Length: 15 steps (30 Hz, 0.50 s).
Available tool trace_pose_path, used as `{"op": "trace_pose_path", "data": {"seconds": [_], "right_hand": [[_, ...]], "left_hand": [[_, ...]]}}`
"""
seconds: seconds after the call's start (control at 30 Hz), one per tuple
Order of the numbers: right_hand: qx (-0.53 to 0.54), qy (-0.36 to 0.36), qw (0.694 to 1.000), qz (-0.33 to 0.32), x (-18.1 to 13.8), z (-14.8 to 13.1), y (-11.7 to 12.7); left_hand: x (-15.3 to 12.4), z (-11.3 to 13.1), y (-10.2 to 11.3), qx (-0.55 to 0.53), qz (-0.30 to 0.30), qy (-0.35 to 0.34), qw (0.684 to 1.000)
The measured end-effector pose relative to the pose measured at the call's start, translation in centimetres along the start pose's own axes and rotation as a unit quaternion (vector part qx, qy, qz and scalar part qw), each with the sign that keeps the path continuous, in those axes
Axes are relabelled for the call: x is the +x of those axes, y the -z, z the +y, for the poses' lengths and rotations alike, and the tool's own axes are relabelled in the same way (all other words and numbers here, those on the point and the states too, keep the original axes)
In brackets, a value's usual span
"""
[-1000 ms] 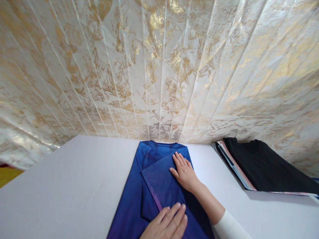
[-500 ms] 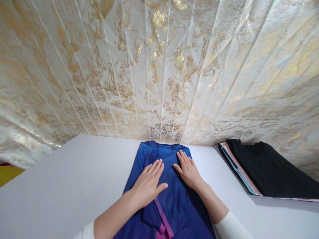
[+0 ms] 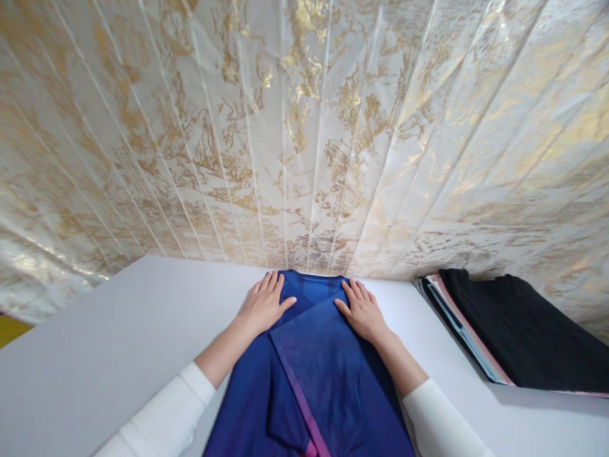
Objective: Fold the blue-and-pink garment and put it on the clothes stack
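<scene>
Under the one blue garment [image 3: 328, 362] there is one white table [image 3: 118, 355], and beyond its collar rises one sheet with gold pattern [image 3: 304, 139]. Compared with half a second ago, your left hand [image 3: 266, 303] is moved from the garment's middle to its left shoulder, while your right hand [image 3: 363, 311] rests at its right shoulder; both hands are flat and wide, thumbs apart. To the right of the garment lies one stack of folded clothes [image 3: 528, 339], black on top.

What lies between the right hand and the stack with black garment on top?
In the head view, white tabletop lies between the right hand and the stack.
</scene>
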State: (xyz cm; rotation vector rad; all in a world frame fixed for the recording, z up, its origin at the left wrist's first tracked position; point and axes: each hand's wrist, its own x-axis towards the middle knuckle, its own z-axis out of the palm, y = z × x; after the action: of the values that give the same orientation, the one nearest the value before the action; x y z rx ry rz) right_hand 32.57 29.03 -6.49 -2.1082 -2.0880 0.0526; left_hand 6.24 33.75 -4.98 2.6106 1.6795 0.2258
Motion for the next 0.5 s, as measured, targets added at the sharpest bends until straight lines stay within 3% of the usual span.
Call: {"op": "trace_pose_path", "data": {"seconds": [0.2, 0.37, 0.5], "right_hand": [[-0.012, -0.011, 0.999, 0.028, 0.3, 0.2, 0.1], [0.002, 0.021, 0.998, 0.053, -0.1, 0.0, 0.3], [0.009, 0.028, 0.999, 0.035, 0.0, -0.3, 0.1]], "left_hand": [[-0.1, 0.6, 0.0, 0.013, 0.015, 0.007, 1.000], [-0.5, 0.6, 0.7, 0.015, 0.019, 0.006, 1.000], [-1.8, 2.4, 2.2, 0.013, 0.025, -0.012, 1.000]]}}
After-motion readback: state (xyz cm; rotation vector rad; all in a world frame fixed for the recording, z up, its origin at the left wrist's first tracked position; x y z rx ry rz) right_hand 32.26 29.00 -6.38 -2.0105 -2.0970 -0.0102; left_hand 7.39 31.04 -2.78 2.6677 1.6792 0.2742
